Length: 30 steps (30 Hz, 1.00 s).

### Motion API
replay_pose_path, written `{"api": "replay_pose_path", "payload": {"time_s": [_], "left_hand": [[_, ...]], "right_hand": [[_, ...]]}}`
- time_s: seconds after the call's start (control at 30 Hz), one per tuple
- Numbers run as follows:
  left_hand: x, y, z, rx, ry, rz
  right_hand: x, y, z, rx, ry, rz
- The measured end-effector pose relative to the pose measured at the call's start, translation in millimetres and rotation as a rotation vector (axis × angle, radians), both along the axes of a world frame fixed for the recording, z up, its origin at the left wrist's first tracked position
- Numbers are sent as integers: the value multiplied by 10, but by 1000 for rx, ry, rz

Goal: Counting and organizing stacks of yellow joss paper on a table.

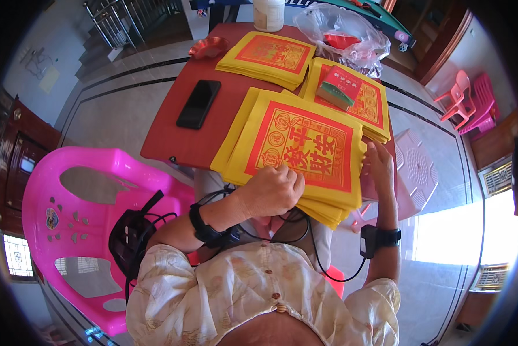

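Observation:
A thick stack of yellow joss paper (282, 135), each sheet bearing a red square printed with gold characters, lies fanned at the near edge of the table. Resting over its front edge is my left hand (273, 190), its fingers curled closed; whatever they may pinch is hidden beneath them. At the stack's right edge, my right hand (380, 164) has its fingers bent around the sheets. Beyond lie two more stacks, one at the far left (267, 57) and one at the right (374, 106). A small red and green box (338, 86) sits on the right one.
The red table (166, 135) also carries a black phone (199, 104), a red dish (208, 48), a white tub (268, 14) and a clear plastic bag (351, 34) with something red inside. A pink chair (40, 173) stands left, a pale pink stool (414, 167) right. Black cables (305, 230) cross my lap.

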State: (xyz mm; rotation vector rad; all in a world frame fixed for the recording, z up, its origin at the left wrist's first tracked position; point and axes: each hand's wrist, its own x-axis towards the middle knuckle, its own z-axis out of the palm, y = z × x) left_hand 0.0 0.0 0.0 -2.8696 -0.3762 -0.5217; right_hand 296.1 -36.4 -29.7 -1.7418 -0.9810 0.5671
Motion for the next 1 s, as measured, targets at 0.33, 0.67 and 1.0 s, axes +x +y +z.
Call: {"api": "replay_pose_path", "payload": {"time_s": [0.33,0.67,1.0], "left_hand": [[20,-62,11,73,8,-101],[35,-116,17,-163,17,61],[97,-110,-147,-127,93,104]], "right_hand": [[-147,-165,-186,-6,-303,53],[-27,229,-5,182,121,205],[277,491,-227,18,-281,135]]}}
